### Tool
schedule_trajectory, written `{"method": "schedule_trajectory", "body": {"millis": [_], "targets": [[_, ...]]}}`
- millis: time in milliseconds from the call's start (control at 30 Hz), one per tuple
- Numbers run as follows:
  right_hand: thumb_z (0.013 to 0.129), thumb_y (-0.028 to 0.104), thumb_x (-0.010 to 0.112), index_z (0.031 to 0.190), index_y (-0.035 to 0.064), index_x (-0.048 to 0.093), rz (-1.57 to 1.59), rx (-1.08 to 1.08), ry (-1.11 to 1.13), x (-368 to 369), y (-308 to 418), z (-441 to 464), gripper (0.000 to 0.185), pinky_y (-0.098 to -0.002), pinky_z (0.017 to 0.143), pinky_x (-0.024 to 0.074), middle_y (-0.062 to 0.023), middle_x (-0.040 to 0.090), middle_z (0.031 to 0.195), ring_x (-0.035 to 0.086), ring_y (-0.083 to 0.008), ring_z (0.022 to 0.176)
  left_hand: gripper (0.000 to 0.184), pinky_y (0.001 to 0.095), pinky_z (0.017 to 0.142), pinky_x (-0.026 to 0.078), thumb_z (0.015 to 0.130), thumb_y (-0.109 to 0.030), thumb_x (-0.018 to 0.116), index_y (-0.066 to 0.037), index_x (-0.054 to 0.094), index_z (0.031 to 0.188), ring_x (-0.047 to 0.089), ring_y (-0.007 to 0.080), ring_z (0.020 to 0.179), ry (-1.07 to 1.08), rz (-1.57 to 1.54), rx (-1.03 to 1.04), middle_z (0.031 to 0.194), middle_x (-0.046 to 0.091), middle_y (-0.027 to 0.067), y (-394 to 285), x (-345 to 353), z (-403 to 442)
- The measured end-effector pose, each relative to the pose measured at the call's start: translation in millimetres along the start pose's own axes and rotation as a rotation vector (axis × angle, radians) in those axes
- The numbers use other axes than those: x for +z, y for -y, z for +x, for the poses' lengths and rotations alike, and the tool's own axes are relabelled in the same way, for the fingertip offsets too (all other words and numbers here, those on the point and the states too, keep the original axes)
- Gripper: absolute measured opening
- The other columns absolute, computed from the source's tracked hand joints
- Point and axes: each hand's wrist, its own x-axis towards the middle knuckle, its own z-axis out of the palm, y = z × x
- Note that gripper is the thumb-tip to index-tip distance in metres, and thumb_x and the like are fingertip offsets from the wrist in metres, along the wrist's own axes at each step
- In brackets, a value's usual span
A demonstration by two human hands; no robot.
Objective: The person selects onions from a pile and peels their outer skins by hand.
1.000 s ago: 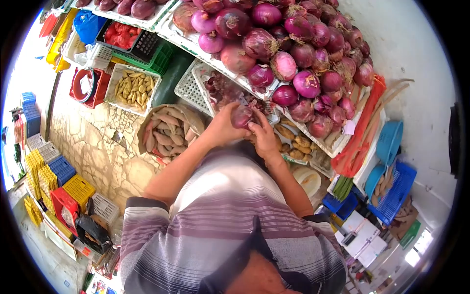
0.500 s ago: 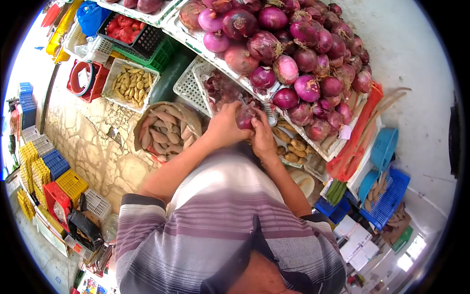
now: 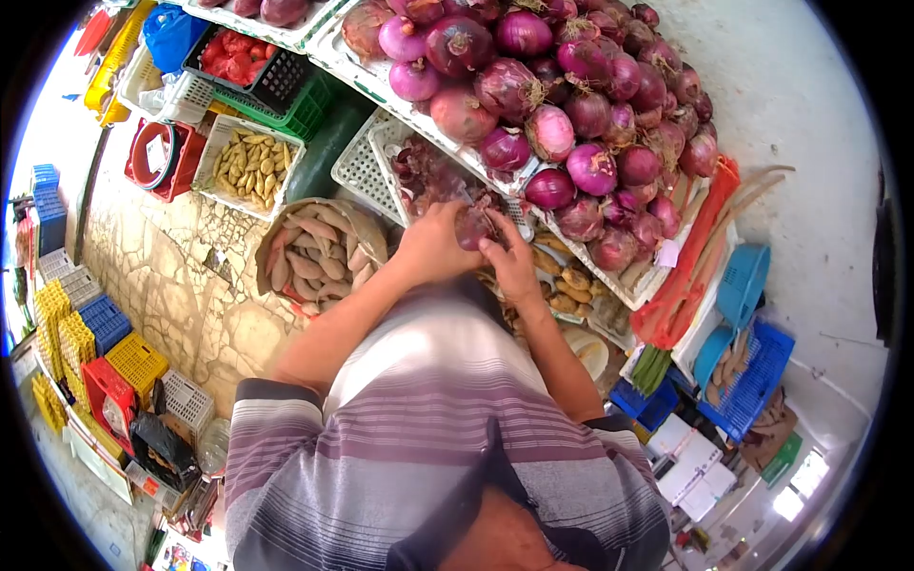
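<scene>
Between my two hands is a red onion [image 3: 472, 228], held low over a white crate [image 3: 388, 152] with loose dark purple onion skins [image 3: 424, 171] in it. My left hand [image 3: 436, 246] is closed around the onion's left side. On the other side, my right hand [image 3: 511, 259] pinches at the onion with thumb and fingers, at what looks like its papery skin. A large heap of red onions [image 3: 590, 114] rests on a white tray just beyond my hands.
A sack of sweet potatoes [image 3: 319, 255] stands left of my arms. Past it is a crate of small yellowish produce [image 3: 252, 167]. Knobbly brown roots [image 3: 571, 285] lie right of my hands, near a red mesh bag [image 3: 681, 285] and blue baskets [image 3: 743, 285].
My right hand has shifted slightly and its fingers have opened a little along the onion. The onion stays in my left hand. The whole view has moved slightly.
</scene>
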Motion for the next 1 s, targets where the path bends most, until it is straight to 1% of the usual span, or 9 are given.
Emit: {"method": "schedule_trajectory", "body": {"millis": [67, 167, 267, 367, 467, 567, 667, 767, 1000], "targets": [[0.097, 0.013, 0.065, 0.144, -0.0027, 0.052, -0.110, -0.085, 0.050, -3.9, 12.9, 0.0, 0.051, -0.0339, 0.107, 0.0445, -0.0149, 0.058, 0.142, 0.055, -0.0213, 0.129, 0.095, 0.0463, 0.101, 0.051, 0.066, -0.049, 0.084, 0.002, 0.053, 0.140, 0.063, 0.0423, 0.118, 0.030, -0.020, 0.008, 0.130, 0.062, 0.0289, 1.9, -3.0, 2.3], [0.095, 0.014, 0.068, 0.133, -0.0003, 0.063, -0.308, -0.064, 0.072, -12.6, 30.6, -2.2, 0.041, -0.0339, 0.102, 0.0495, -0.0155, 0.066, 0.132, 0.063, -0.0235, 0.122, 0.095, 0.0446, 0.103, 0.051, 0.066, -0.048, 0.084, 0.004, 0.053, 0.140, 0.063, 0.0414, 0.120, 0.127, -0.066, 0.011, 0.129, 0.063, 0.0291, 7.3, -4.8, 4.8], [0.092, 0.015, 0.071, 0.117, 0.0008, 0.072, -0.616, -0.396, 0.059, -10.6, 50.2, -2.5, 0.028, -0.0362, 0.096, 0.0534, -0.0187, 0.071, 0.120, 0.069, -0.0292, 0.113, 0.095, 0.0436, 0.104, 0.050, 0.066, -0.048, 0.083, 0.005, 0.054, 0.139, 0.064, 0.0405, 0.120, 0.202, -0.103, 0.010, 0.129, 0.065, 0.0287, 7.3, -9.5, 4.2], [0.089, 0.014, 0.075, 0.107, -0.0031, 0.073, -0.708, -0.405, 0.105, -12.4, 66.3, 0.4, 0.024, -0.0377, 0.092, 0.0547, -0.0200, 0.073, 0.113, 0.071, -0.0331, 0.106, 0.095, 0.0434, 0.104, 0.050, 0.065, -0.049, 0.084, 0.006, 0.055, 0.138, 0.064, 0.0399, 0.119, 0.222, -0.040, 0.011, 0.129, 0.065, 0.0281, 1.0, -14.2, 3.9], [0.088, 0.013, 0.075, 0.101, -0.0039, 0.072, -0.796, -0.461, 0.196, -15.9, 78.2, 5.7, 0.022, -0.0391, 0.085, 0.0569, -0.0204, 0.074, 0.106, 0.073, -0.0352, 0.096, 0.096, 0.0433, 0.103, 0.050, 0.065, -0.050, 0.083, 0.006, 0.056, 0.137, 0.065, 0.0397, 0.119, 0.247, 0.008, 0.036, 0.128, 0.065, 0.0282, 0.9, -15.1, 4.3], [0.088, 0.012, 0.075, 0.098, -0.0038, 0.072, -0.774, -0.451, 0.199, -14.1, 79.5, 8.2, 0.019, -0.0386, 0.081, 0.0572, -0.0192, 0.074, 0.103, 0.073, -0.0348, 0.091, 0.097, 0.0430, 0.104, 0.050, 0.064, -0.052, 0.083, 0.006, 0.056, 0.137, 0.065, 0.0391, 0.119, 0.277, 0.010, 0.027, 0.127, 0.066, 0.0277, 2.5, -15.0, 6.2], [0.090, 0.017, 0.072, 0.098, 0.0001, 0.073, -0.807, -0.488, 0.199, -15.9, 64.5, 11.6, 0.019, -0.0403, 0.081, 0.0574, -0.0170, 0.074, 0.102, 0.072, -0.0344, 0.092, 0.097, 0.0430, 0.103, 0.050, 0.064, -0.054, 0.082, 0.004, 0.057, 0.137, 0.065, 0.0389, 0.118, 0.326, -0.029, 0.006, 0.126, 0.066, 0.0276, 1.3, -19.7, 6.7], [0.090, 0.015, 0.072, 0.095, 0.0007, 0.073, -0.816, -0.569, 0.201, -12.5, 59.5, 13.5, 0.015, -0.0404, 0.079, 0.0573, -0.0159, 0.074, 0.098, 0.072, -0.0337, 0.089, 0.096, 0.0432, 0.102, 0.051, 0.064, -0.055, 0.081, 0.003, 0.058, 0.137, 0.066, 0.0389, 0.116, 0.292, -0.011, 0.007, 0.124, 0.068, 0.0276, 13.1, -11.6, 5.5], [0.087, 0.008, 0.070, 0.091, 0.0005, 0.069, -0.854, -0.704, 0.131, -3.3, 56.6, 13.4, 0.009, -0.0418, 0.075, 0.0565, -0.0146, 0.070, 0.092, 0.069, -0.0342, 0.084, 0.095, 0.0443, 0.099, 0.052, 0.065, -0.056, 0.080, 0.002, 0.058, 0.137, 0.068, 0.0397, 0.113, 0.305, -0.013, -0.029, 0.119, 0.070, 0.0272, 13.1, -13.8, 5.9]]}}
